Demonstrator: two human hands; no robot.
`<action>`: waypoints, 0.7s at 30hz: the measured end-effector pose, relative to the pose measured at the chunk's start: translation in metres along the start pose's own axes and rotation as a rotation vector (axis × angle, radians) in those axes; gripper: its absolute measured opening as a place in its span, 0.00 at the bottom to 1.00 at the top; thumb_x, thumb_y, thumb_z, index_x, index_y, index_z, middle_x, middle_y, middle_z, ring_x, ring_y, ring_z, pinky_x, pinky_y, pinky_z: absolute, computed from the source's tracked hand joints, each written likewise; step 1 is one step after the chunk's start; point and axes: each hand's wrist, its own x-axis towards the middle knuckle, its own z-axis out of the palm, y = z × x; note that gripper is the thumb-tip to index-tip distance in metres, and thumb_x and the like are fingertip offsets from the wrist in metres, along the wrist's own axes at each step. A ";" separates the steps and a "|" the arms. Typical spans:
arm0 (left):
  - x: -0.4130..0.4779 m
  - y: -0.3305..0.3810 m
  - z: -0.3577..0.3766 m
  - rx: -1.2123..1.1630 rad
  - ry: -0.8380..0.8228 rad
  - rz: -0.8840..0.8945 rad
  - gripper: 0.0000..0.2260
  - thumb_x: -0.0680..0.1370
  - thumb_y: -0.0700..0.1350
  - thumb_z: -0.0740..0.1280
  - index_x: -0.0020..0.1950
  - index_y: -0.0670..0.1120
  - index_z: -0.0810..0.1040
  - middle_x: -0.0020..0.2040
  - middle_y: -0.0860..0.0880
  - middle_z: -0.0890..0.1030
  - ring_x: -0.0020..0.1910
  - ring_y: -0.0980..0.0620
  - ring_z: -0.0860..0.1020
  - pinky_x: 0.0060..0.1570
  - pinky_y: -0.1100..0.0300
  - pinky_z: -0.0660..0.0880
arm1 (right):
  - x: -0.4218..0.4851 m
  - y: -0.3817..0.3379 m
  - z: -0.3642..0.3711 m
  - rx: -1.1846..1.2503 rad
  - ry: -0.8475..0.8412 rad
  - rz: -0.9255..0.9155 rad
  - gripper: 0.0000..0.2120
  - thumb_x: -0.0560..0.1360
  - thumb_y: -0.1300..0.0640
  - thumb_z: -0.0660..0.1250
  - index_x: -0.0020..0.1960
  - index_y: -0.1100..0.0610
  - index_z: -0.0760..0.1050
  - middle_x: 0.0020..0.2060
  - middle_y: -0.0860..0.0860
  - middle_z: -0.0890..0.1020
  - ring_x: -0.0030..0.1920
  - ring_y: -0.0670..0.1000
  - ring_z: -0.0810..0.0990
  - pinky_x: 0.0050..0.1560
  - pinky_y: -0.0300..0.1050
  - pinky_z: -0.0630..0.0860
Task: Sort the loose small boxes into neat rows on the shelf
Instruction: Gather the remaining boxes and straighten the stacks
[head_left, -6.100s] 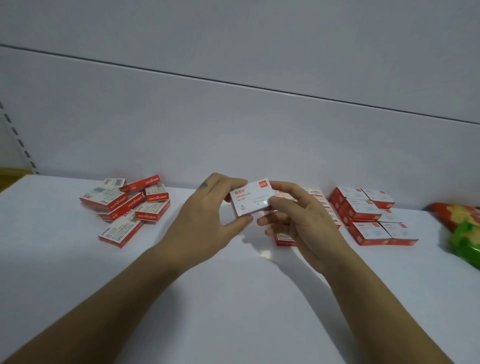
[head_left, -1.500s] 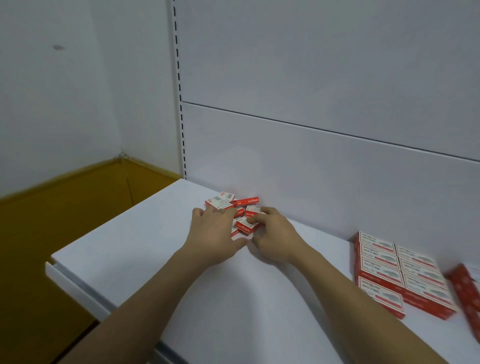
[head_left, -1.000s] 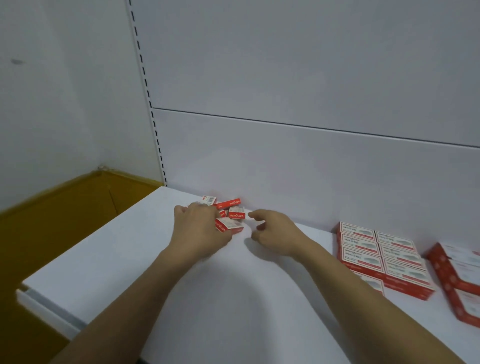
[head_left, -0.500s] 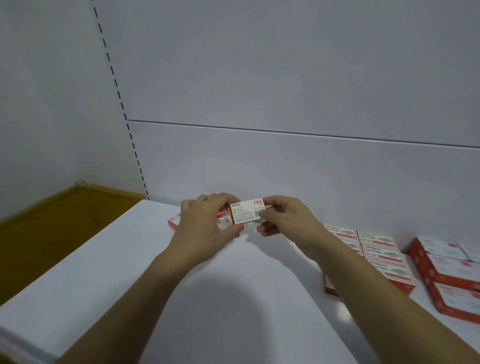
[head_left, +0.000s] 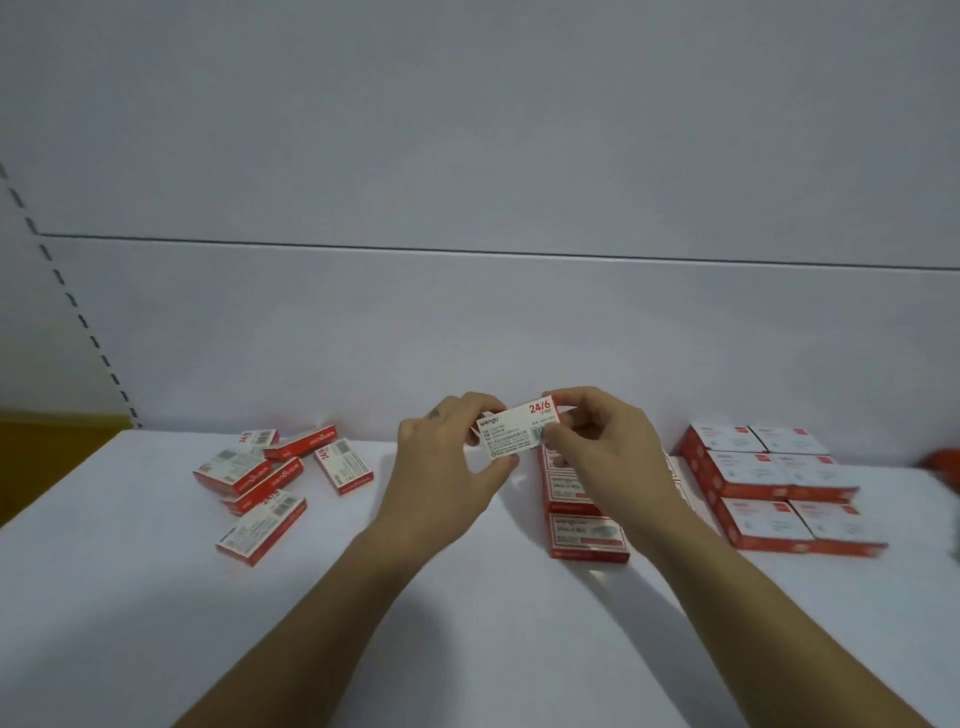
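I hold one small red-and-white box (head_left: 514, 430) marked 24/6 above the white shelf (head_left: 467, 623). My left hand (head_left: 444, 470) pinches its left end and my right hand (head_left: 605, 452) pinches its right end, white label face toward me. A loose pile of several similar boxes (head_left: 270, 480) lies at the left near the back wall. A neat row of the same boxes (head_left: 584, 535) lies under my right hand, partly hidden by it.
Larger red-and-white boxes (head_left: 774, 488) stand grouped at the right. Something red (head_left: 943, 465) shows at the far right edge. The shelf's back panel rises behind everything, and a yellow-brown floor (head_left: 47, 457) lies past the shelf's left end.
Both hands lifted one box out of the loose pile and carried it right, toward the neat row. The view has swung right with them.
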 end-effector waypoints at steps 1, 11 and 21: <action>-0.005 0.002 0.006 -0.066 -0.020 -0.020 0.16 0.71 0.45 0.75 0.53 0.57 0.73 0.48 0.58 0.78 0.47 0.62 0.75 0.53 0.57 0.74 | -0.005 0.005 0.001 -0.033 0.038 -0.015 0.12 0.74 0.62 0.67 0.56 0.52 0.80 0.44 0.44 0.85 0.45 0.42 0.83 0.47 0.41 0.80; -0.026 -0.005 0.003 -0.356 -0.124 -0.143 0.17 0.71 0.42 0.75 0.52 0.59 0.75 0.44 0.63 0.82 0.42 0.58 0.79 0.45 0.66 0.77 | -0.037 0.015 0.007 -0.061 0.138 -0.081 0.11 0.74 0.59 0.70 0.56 0.50 0.78 0.50 0.42 0.83 0.46 0.40 0.82 0.44 0.34 0.80; -0.027 -0.003 0.000 -0.402 -0.101 -0.089 0.17 0.72 0.42 0.75 0.53 0.59 0.73 0.50 0.66 0.80 0.47 0.57 0.79 0.46 0.68 0.77 | -0.046 0.014 0.015 -0.117 0.114 -0.126 0.23 0.73 0.61 0.72 0.66 0.51 0.73 0.55 0.44 0.78 0.54 0.41 0.78 0.44 0.23 0.72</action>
